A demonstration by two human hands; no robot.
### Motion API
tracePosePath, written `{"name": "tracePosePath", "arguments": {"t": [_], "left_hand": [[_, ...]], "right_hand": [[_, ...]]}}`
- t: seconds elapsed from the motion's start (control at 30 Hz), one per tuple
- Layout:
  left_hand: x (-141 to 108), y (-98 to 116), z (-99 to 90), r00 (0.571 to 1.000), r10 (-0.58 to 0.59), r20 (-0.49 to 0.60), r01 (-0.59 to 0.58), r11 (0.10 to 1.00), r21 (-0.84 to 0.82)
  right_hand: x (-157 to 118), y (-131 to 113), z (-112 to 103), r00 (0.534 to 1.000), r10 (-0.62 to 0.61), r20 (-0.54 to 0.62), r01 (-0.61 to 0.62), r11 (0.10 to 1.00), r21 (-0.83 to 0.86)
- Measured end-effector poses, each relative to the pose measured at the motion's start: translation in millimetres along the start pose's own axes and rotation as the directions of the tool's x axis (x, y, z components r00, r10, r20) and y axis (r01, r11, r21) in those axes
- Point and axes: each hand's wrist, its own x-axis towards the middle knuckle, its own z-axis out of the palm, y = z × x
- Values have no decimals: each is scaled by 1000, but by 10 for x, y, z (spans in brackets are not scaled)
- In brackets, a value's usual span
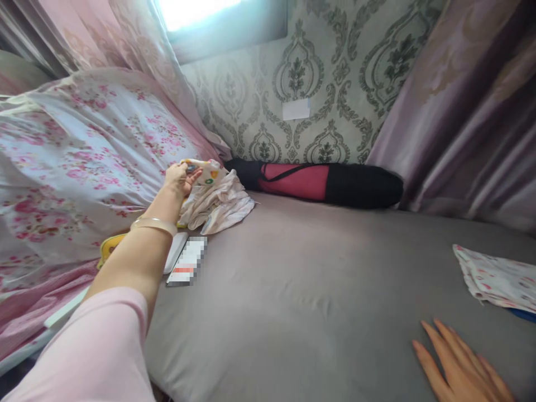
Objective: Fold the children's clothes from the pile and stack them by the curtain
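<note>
My left hand [183, 177] reaches out to the pile at the back left, its fingers closed on a white cloth with a colourful print [211, 174]. Below that cloth lies a crumpled cream cloth [226, 204] on the grey sheet [293, 268]. At the lower right my right hand [460, 365] rests with spread fingers on or just over the sheet and holds nothing. A folded white cloth with a red pattern [498, 276] lies beyond it at the right edge, with something blue under it.
A long black and red bag [293, 181] lies along the patterned wall. White boxes [188, 262] and a yellow item [109, 249] sit beside my left forearm. Floral fabric [92, 151] hangs at the left; a mauve curtain [452, 123] hangs at the right.
</note>
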Motion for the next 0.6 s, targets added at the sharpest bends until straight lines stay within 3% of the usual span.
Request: {"name": "tracePosePath", "arguments": {"t": [0.13,0.23,0.33,0.47,0.6], "left_hand": [[-37,304,247,999,33,-13,-35,987,-159],[-154,551,351,987,145,75,-121,958,-260],[-361,847,429,940,293,175,-227,920,-320],[-695,1220,507,883,395,255,-326,905,-272],[-943,1398,551,847,426,317,-257,851,-458]], "right_hand": [[-51,15,-21,996,-62,62,63,998,-12],[-40,-15,-16,998,-38,56,39,999,-22],[-25,-36,-9,997,-45,54,48,998,-50],[1,-49,-28,996,-54,68,59,996,-67],[62,-129,-99,998,-28,60,31,998,-49]]}}
